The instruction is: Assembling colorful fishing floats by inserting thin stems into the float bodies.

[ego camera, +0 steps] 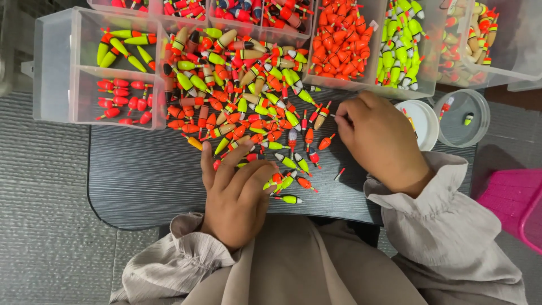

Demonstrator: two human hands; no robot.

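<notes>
A big pile of small fishing floats, orange, yellow-green and tan, lies on a dark table. My left hand rests palm down at the pile's near edge, fingers spread over a few floats. My right hand is at the pile's right side, fingertips pinched on a thin float stem next to a tan and orange float. A tiny red piece lies loose between my hands.
Clear plastic sorting boxes line the back: one at left with yellow-green and red floats, others holding orange floats and yellow-green floats. Two round clear lids sit at right. A pink box stands off the table.
</notes>
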